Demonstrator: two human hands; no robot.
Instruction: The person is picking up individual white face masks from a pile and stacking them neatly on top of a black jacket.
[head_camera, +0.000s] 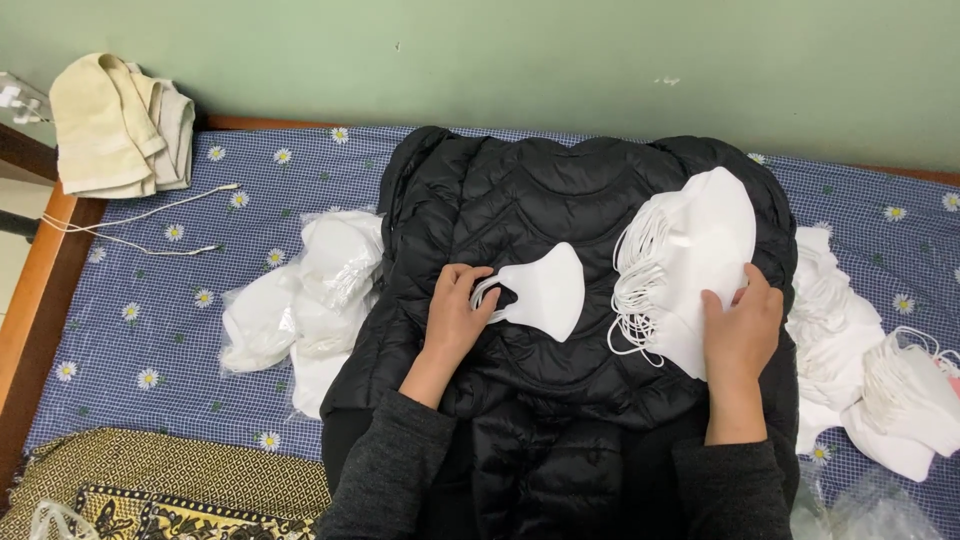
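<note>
Left hand (455, 315) pinches one mask (545, 290) by its ear loops on the jacket (520, 200); right hand (740, 325) grips the stack (690, 260) just right, whose tangled loops could snag and spill it

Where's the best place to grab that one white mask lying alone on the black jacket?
Probably by its ear loops. The single mask lies flat on the jacket, with thin loops bunched at its left end, right under the left hand fingers. Coming from the left and pinching the loops lifts it without creasing the smooth face part. The right hand rests on the mask stack.
</note>
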